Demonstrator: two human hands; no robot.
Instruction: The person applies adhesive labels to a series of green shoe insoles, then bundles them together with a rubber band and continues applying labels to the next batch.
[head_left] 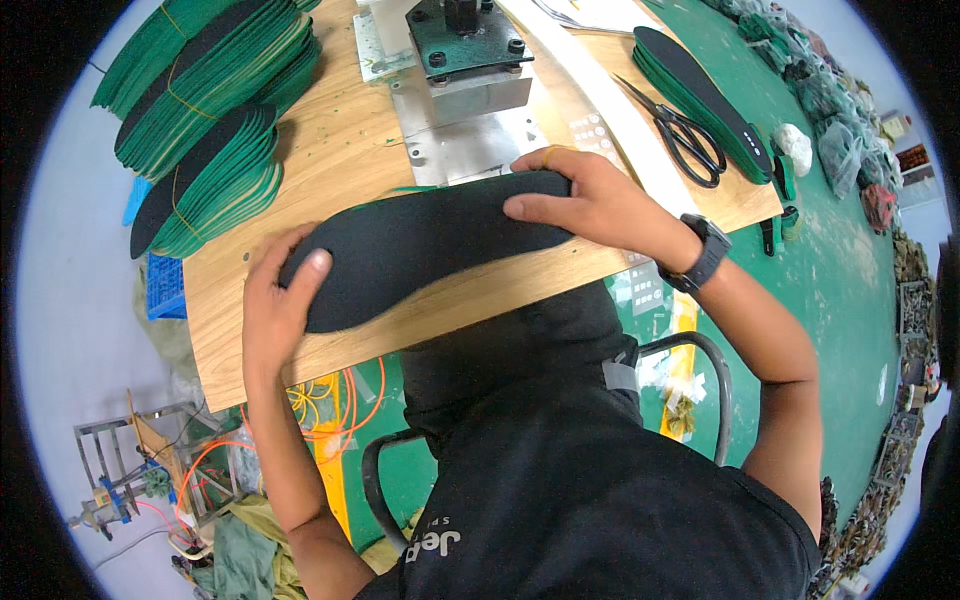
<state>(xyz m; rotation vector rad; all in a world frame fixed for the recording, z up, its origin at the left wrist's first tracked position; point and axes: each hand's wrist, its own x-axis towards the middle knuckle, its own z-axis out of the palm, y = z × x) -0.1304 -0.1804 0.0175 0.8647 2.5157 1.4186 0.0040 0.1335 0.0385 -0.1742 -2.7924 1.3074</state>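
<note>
A black shoe insole [420, 250] with a green edge at its far side lies crosswise in front of me, low over the front of the wooden table. My left hand [274, 305] grips its left, wider end, thumb on the black face and fingers at the far edge. Around the other end my right hand [598, 200] is closed, its thumb on top and the fingertips partly hidden. Just beyond the insole stands a metal press [470, 55] with a bolted dark plate over a shiny metal base [470, 140]. The insole's underside is hidden.
Stacks of black and green insoles [215, 90], tied with thin bands, stand at the table's far left. Black-handled scissors [685, 140] and another insole pile [700, 100] lie at the right. A white strip [590, 85] runs beside the press. Bagged goods [835, 110] line the floor.
</note>
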